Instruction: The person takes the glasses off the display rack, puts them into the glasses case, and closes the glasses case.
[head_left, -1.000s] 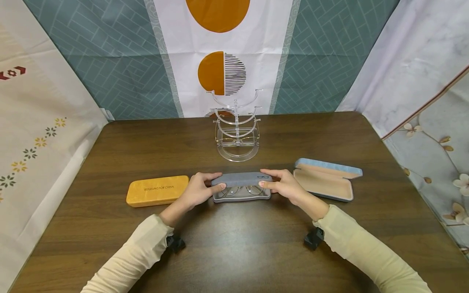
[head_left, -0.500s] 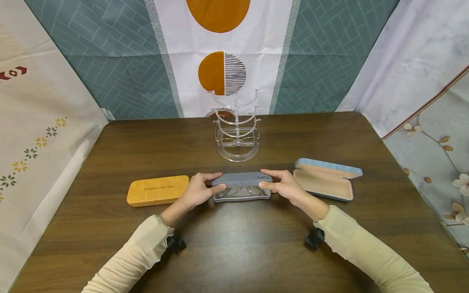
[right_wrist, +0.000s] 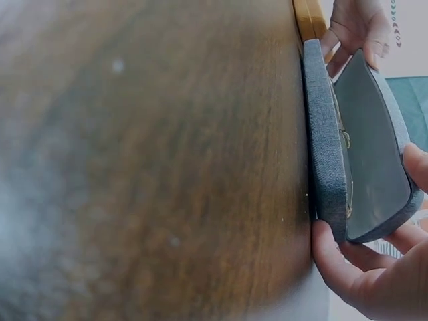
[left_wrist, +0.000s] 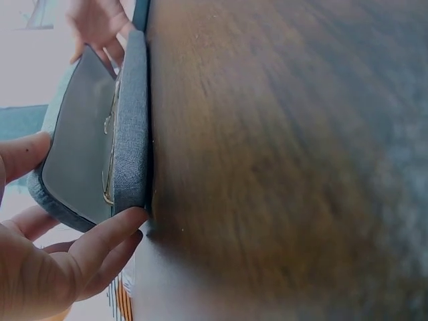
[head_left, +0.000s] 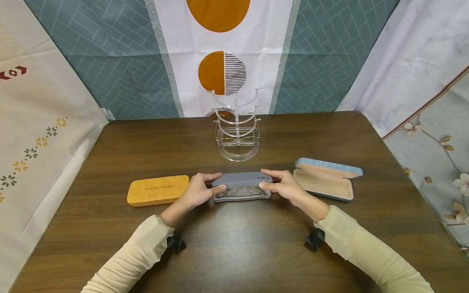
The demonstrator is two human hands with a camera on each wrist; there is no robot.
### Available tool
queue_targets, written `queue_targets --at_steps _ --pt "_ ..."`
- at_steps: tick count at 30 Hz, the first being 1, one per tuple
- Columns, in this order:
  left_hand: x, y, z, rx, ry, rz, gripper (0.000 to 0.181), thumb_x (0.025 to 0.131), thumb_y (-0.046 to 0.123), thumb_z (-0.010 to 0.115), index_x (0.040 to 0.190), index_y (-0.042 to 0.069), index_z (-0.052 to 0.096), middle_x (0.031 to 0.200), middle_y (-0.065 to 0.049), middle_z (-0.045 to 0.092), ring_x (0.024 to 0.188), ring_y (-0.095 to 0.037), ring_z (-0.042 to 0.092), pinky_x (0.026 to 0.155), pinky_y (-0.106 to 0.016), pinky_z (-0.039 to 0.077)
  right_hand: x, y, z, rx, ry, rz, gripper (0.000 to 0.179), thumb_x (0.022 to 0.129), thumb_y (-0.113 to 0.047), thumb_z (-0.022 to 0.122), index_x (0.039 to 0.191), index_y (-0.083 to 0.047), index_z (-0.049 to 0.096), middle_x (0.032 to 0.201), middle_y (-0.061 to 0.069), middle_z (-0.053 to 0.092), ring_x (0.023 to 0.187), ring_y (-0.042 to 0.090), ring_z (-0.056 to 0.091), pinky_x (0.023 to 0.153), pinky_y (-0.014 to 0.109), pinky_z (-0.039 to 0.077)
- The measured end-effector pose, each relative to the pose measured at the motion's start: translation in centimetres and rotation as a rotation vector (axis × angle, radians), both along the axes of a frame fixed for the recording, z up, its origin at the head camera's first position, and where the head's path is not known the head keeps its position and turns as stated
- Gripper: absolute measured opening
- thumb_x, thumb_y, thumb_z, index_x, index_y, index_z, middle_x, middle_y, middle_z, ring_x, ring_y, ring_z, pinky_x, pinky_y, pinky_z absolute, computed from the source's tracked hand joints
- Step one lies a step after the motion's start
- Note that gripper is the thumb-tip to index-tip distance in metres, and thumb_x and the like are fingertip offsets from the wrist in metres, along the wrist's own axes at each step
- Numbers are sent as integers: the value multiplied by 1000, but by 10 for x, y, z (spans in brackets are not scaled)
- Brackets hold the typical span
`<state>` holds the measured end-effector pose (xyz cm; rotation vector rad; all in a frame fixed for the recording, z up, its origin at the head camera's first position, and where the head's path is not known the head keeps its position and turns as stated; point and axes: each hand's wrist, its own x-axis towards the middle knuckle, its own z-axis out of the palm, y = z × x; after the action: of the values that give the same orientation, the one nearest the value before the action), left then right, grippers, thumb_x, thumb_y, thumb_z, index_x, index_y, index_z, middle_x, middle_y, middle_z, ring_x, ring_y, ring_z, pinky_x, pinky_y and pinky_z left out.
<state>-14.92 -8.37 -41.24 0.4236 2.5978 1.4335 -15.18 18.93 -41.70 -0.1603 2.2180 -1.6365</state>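
Observation:
A grey-blue glasses case (head_left: 239,179) sits half open at the middle of the table, hinge to the back. Inside its grey-lined base lies a pair of thin-rimmed glasses (head_left: 238,190). My left hand (head_left: 198,189) holds the left end, thumb on the raised lid. The right end is in my right hand (head_left: 286,186), held the same way, its thumb near a small glasses print. In the left wrist view, fingers rest at the end of the base (left_wrist: 132,127) as the thumb presses the lid. The right wrist view mirrors this, with the glasses' gold-toned metal (right_wrist: 346,139) showing.
A closed yellow glasses case (head_left: 157,191) lies left of my left hand. To the right, a light blue case (head_left: 324,183) lies open with a beige lining. Behind stands a clear display stand (head_left: 237,134) with curved arms, thin-framed glasses on a lower tier.

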Motion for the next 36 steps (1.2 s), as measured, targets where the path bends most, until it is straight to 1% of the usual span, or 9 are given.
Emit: queue_targets --at_steps 2,4,6,9,11,13,17,28,36 --pt "0 0 -1 -8 14 -2 43 77 13 73 114 -5 61 104 -20 63 83 -16 63 63 -21 49 1 0 0 0 -1 7 57 83 -15 67 133 -1 44 134 21 42 77 17 52 65 28 46" --pt "1 0 -1 -18 36 -9 43 77 13 73 114 -5 61 103 -20 64 81 -14 61 64 -22 49 2 1 -1 1 4 14 58 83 -15 68 134 -1 43 137 21 38 97 23 52 72 32 46" --pt "1 0 -1 -32 50 -11 43 76 13 74 114 -5 61 104 -20 63 81 -15 60 65 -25 49 2 1 -1 6 5 17 59 82 -16 68 134 -2 43 139 20 36 117 29 42 84 39 44" --pt "2 0 -2 -65 62 -20 46 75 15 75 115 -3 61 109 -18 62 94 -19 60 79 -33 49 3 0 -2 27 6 13 61 80 -16 70 134 -3 44 140 17 36 132 32 24 102 49 27" --pt "2 -1 -3 -93 68 -40 48 75 16 75 116 -4 60 113 -18 60 103 -24 57 87 -39 46 3 0 -3 54 5 22 63 79 -17 72 134 -5 44 140 14 36 133 32 20 105 53 16" --pt "2 -2 -3 -120 80 -59 50 74 16 76 117 -4 59 115 -18 59 110 -27 53 92 -41 42 2 1 -4 82 9 30 64 77 -18 73 134 -6 45 140 12 37 134 32 19 105 54 14" --pt "0 -2 -1 -132 97 -88 51 74 14 76 117 -5 58 114 -19 59 109 -28 54 91 -41 43 1 2 -4 106 25 46 64 76 -18 75 133 -8 47 139 12 39 133 33 20 104 54 19" --pt "0 -3 -1 -58 -17 -26 51 69 14 80 115 1 62 115 -17 59 109 -26 53 90 -41 43 -1 2 0 91 -1 41 67 71 -14 78 131 -8 49 138 11 40 132 33 22 103 51 23" --pt "-2 -5 -1 -50 -53 -59 55 67 6 79 118 3 60 122 -16 56 112 -28 50 92 -43 41 -3 4 0 96 13 52 65 71 -5 75 131 -7 49 139 14 39 129 39 25 101 54 25"
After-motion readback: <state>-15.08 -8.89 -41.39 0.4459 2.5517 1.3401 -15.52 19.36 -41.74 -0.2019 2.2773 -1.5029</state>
